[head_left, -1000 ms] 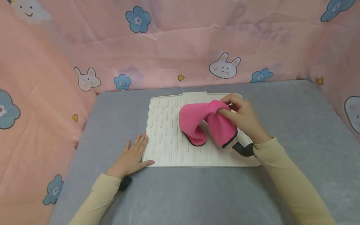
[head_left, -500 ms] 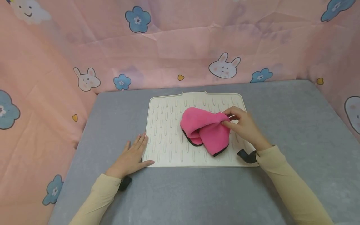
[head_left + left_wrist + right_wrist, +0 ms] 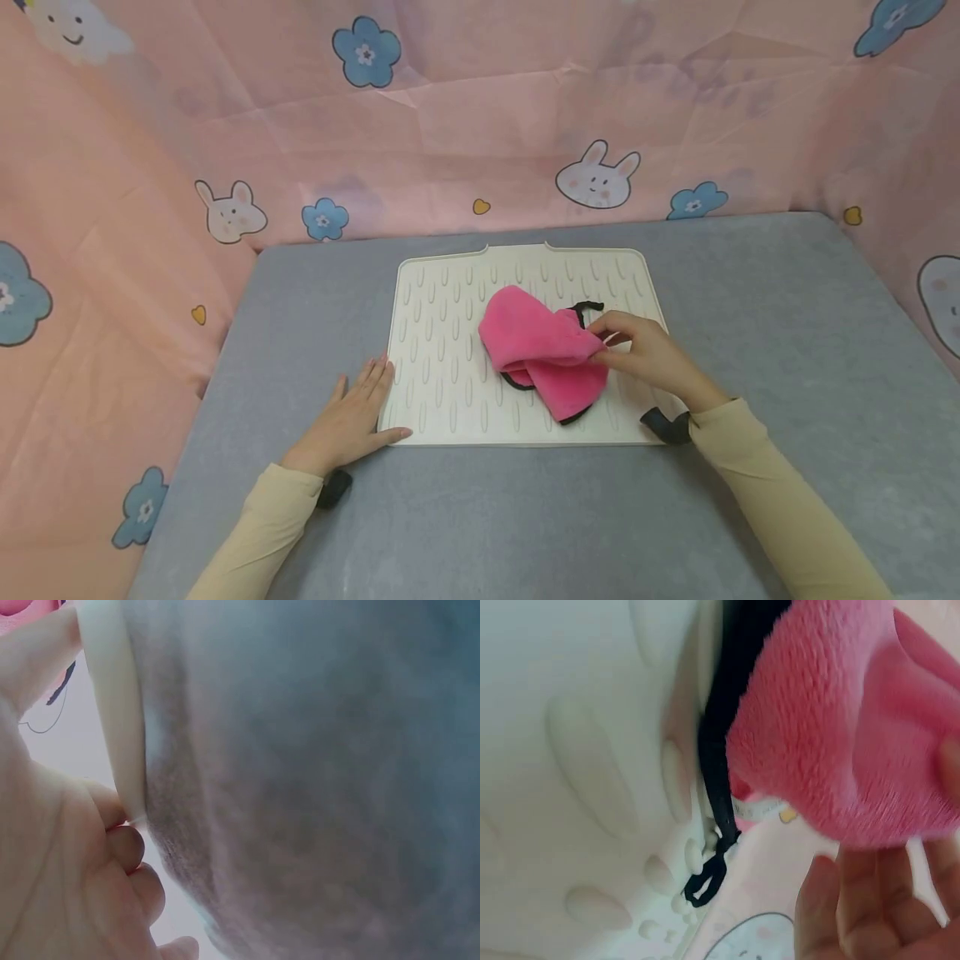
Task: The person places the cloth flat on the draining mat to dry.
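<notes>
A pink plush towel (image 3: 528, 329) with black edging lies bunched on the cream mat (image 3: 435, 400), right of its middle. My right hand (image 3: 660, 357) pinches the towel's right side between thumb and fingers. Close up in the right wrist view, the towel's fuzzy pile (image 3: 802, 727) hangs over the fingers, and a black hanging loop (image 3: 706, 883) sticks out from its edging. My left hand (image 3: 348, 423) rests on the mat's left front corner, fingers straight and thumb spread along the front edge. The left wrist view shows its palm (image 3: 60, 855) beside the mat's edge.
Raised oval ribs cover the mat, which has a tab-like notch at its back edge. It lies on a grey table (image 3: 480, 525). A pink curtain (image 3: 465, 108) printed with rabbits and blue flowers stands behind and at both sides.
My right hand has come down and toward me with the towel's pinched side. The towel has sunk into a flatter bunch, and its black loop now shows. The left hand stays put.
</notes>
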A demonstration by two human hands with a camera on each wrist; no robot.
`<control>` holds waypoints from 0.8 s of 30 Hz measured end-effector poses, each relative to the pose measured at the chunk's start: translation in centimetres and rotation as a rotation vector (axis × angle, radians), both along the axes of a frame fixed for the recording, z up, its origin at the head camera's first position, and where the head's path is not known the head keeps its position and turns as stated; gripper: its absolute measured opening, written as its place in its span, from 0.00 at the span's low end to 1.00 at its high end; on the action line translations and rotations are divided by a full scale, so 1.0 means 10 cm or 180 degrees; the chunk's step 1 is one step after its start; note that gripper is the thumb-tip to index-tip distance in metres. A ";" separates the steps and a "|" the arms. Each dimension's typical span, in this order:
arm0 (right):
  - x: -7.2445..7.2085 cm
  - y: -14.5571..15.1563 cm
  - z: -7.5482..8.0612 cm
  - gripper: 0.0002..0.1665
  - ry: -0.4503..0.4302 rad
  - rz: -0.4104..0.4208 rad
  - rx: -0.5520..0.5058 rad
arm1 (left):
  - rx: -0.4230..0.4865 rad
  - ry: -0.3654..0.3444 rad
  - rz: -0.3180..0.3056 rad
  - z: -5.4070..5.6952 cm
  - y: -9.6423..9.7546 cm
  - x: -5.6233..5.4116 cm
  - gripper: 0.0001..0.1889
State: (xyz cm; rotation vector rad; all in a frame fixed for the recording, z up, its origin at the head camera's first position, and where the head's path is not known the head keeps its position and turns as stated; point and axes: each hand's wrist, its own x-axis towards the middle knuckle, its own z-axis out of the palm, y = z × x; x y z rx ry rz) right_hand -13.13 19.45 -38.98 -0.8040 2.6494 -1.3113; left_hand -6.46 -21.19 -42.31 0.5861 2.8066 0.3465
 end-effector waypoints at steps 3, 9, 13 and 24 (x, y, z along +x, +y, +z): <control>-0.01 0.05 0.01 0.16 -0.0176 0.0193 -0.0066 | 0.0022 -0.0023 0.0011 0.00 0.00 0.00 0.50; -0.04 0.15 0.09 0.14 -0.0521 0.0119 -0.0201 | 0.0181 0.0009 0.0057 0.00 0.01 -0.05 0.47; -0.11 0.17 0.13 0.13 -0.0655 -0.0208 -0.0194 | 0.0448 0.0205 0.0172 0.05 0.08 -0.13 0.38; -0.43 0.05 -0.08 0.16 -0.0638 -0.0599 0.0225 | 0.1981 0.0045 0.0719 0.13 0.78 -0.52 0.20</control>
